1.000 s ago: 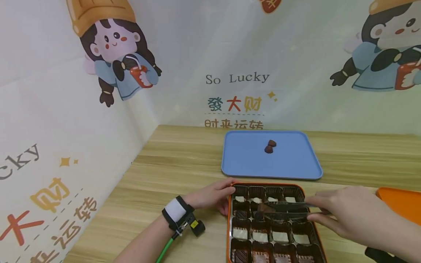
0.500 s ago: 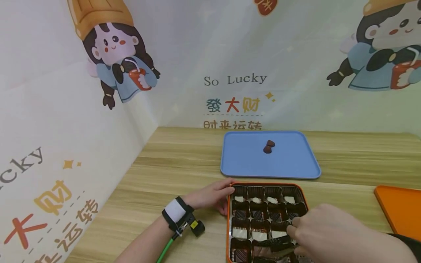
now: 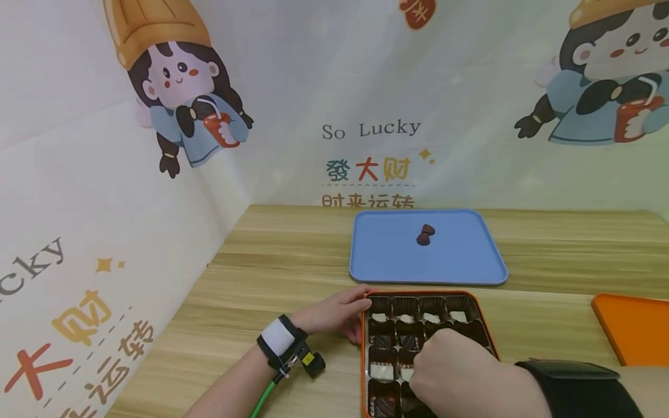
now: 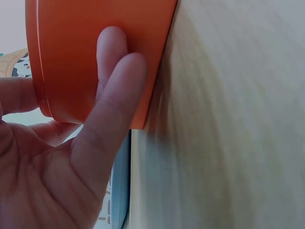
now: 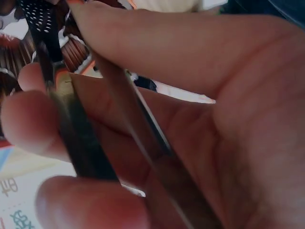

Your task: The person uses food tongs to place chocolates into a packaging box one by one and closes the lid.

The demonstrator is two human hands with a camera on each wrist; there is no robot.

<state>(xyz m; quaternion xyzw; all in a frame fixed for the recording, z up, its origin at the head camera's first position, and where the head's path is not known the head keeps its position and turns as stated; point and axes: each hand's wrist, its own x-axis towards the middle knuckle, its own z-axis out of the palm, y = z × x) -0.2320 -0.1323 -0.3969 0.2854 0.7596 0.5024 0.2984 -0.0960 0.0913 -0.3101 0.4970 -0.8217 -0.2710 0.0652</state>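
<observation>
An orange-rimmed box (image 3: 418, 292) holds a dark plastic insert divided into several compartments, with pale and dark brown pieces at their bottoms. My left hand (image 3: 334, 310) grips the box's far left corner; in the left wrist view, fingers (image 4: 116, 90) lie against its orange side wall (image 4: 71, 52). Over the near part of the insert is my right hand (image 3: 460, 371), which hides several compartments. It holds metal tongs (image 5: 88, 152) between thumb and fingers, with their perforated dark end (image 5: 44, 21) down by the insert. Whether anything sits between the tong tips is hidden.
Behind the box lies a blue tray (image 3: 387, 249) with two brown chocolates (image 3: 423, 239) touching each other. An orange tray or lid (image 3: 635, 331) is at the right. A printed cloth (image 3: 292, 87) hangs along the back and left of the wooden table (image 3: 277, 244).
My right hand has moved left and nearer with the tongs, from the box's right side to over its near compartments. The left hand stays at the corner.
</observation>
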